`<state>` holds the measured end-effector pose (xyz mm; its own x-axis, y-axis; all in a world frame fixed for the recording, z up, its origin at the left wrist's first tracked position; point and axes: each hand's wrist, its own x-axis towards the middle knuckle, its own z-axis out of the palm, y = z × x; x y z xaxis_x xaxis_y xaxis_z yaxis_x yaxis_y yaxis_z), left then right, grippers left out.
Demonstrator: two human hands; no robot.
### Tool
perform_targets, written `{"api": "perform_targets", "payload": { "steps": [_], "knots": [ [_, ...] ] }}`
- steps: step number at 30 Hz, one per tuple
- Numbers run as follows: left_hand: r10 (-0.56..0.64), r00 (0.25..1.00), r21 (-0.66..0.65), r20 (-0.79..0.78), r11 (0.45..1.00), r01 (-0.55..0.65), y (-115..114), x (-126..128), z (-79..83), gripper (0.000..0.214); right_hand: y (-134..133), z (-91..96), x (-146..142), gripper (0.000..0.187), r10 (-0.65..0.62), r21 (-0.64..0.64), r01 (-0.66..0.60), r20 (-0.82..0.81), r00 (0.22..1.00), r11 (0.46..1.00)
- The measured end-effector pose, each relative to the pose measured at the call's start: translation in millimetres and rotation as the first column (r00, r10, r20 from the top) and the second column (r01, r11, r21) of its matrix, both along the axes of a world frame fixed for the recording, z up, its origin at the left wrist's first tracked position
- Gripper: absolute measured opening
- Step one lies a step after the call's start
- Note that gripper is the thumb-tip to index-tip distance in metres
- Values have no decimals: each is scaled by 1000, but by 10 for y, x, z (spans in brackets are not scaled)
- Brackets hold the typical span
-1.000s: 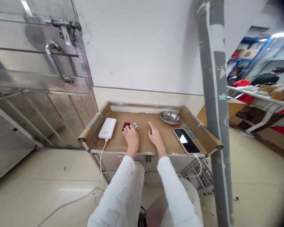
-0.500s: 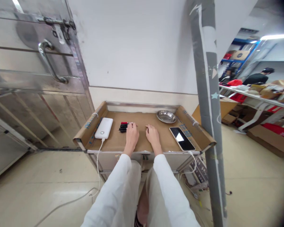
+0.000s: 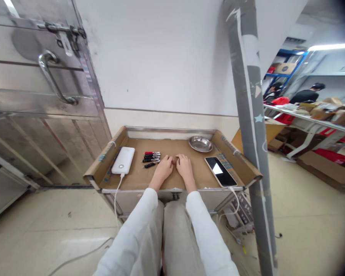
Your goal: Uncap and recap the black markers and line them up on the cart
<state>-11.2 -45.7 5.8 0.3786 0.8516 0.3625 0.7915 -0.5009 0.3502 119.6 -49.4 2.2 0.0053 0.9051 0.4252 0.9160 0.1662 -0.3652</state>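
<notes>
My left hand rests on the brown-paper tabletop, its fingers relaxed and apart, with nothing visible in it. Close beside it lies my right hand, palm down with loosely stretched fingers. The two sets of fingertips nearly meet. Just left of my left hand are several small pens or markers: a red one at the back and black ones in front of it. The nearest black one lies slightly askew from the others. Small print on them is unreadable.
A white power bank with a cable lies at the left. A round metal dish stands at the back right, a phone in front of it. Folded cardboard edges the table; a wrapped grey pole rises at the right.
My left hand has drawn away from the pens toward my right hand, uncovering them. The nearest black pen now lies at a slant. My knees have come together, and the view has shifted slightly.
</notes>
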Motion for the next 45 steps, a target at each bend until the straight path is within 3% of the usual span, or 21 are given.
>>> {"api": "perform_targets", "payload": {
  "steps": [8, 12, 15, 17, 19, 21, 24, 27, 29, 31, 33, 36, 38, 40, 45],
  "knots": [
    [-7, 1000, 4, -11, 1000, 7, -25, -8, 33, 18, 1, 25, 7, 29, -4, -4, 4, -33, 999, 1000],
    [25, 998, 91, -49, 996, -20, -109, -5, 69, 17, 52, 5, 22, 27, -16, 1, 16, -38, 999, 1000],
    [261, 965, 178, 2, 950, -258, -240, -108, 111, 20, 111, 8, 24, 25, -8, 9, 8, -11, 1000, 1000],
    [482, 874, 180, 64, 856, -485, -336, -263, 124, 25, 163, 22, 17, 24, -3, 16, 3, 12, 1000, 1000],
    [610, 790, 151, 60, 777, -611, -417, -463, 112, 26, 231, 39, 1, 26, 4, 19, -4, 16, 1000, 1000],
    [604, 797, 106, -16, 794, -599, -468, -652, 79, 23, 311, 49, -25, 33, 53, 15, -53, -16, 998, 999],
    [493, 870, 55, -27, 869, -491, -473, -791, 10, 17, 418, 54, -76, 39, 237, 24, -236, -149, 960, 971],
    [339, 926, 11, 164, 938, -345, -366, -705, -43, 12, 468, 63, -123, 42, 375, 53, -387, -398, 837, 921],
    [238, 897, -31, 373, 969, -244, -227, -558, -36, 12, 474, 76, -143, 42, 357, 31, -430, -616, 703, 902],
    [163, 832, -48, 530, 985, -163, -49, -388, 24, 14, 477, 90, -148, 40, 269, 0, -462, -812, 518, 887],
    [123, 780, -42, 614, 992, -123, 136, -229, 135, 22, 488, 102, -136, 34, 155, 6, -460, -946, 286, 888],
    [107, 673, -93, 731, 994, -57, 351, -57, 334, 33, 517, 121, -88, 23, -2, -1, -420, -1000, -1, 908],
    [86, 651, -116, 754, 993, 4, 431, -3, 441, 33, 532, 139, -51, 15, -44, -4, -408, -995, -89, 913],
    [54, 635, -102, 770, 994, 39, 476, -5, 513, 31, 538, 159, -23, 9, -49, 9, -415, -991, -128, 910],
    [52, 515, -67, 856, 998, 11, 564, -248, 590, 31, 538, 181, -13, 7, -67, 30, -430, -976, -208, 902]
  ]
}}
